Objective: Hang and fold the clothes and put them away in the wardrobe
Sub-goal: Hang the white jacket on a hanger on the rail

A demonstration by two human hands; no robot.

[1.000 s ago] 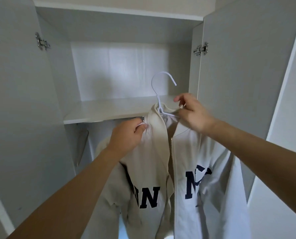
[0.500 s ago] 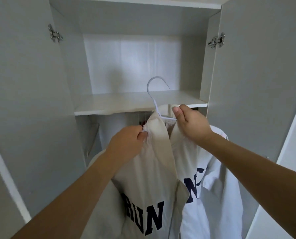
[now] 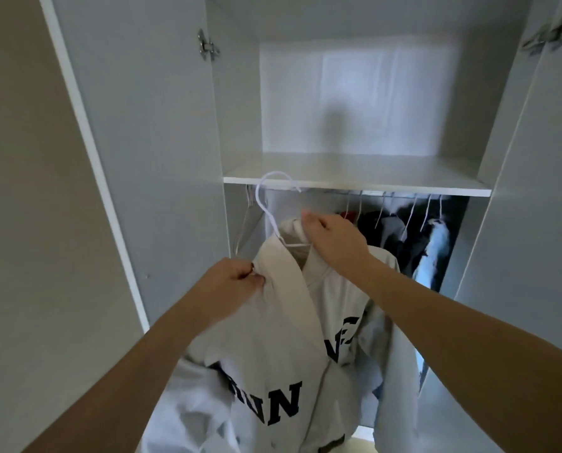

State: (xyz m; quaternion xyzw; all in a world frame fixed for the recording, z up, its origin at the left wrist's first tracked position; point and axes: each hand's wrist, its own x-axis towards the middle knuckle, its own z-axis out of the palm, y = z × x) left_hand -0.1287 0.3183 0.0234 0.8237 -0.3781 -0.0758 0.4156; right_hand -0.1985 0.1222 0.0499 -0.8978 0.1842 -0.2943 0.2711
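A cream jacket (image 3: 283,348) on a white hanger (image 3: 271,209) hangs before the open wardrobe (image 3: 162,132). The left hand (image 3: 232,284) pinches its left shoulder; the right hand (image 3: 333,238) pinches its collar, just below the shelf (image 3: 355,183).

At my twelve o'clock the shelf (image 3: 355,183) edge blocks upward travel; dark hanging clothes (image 3: 404,237) crowd the rail at two; eleven stays open

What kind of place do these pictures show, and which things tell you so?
Probably a bedroom or dressing area at home, at an open wardrobe. Clothes on hangers hang below its shelf, and both hands hold a cream jacket on a white hanger.
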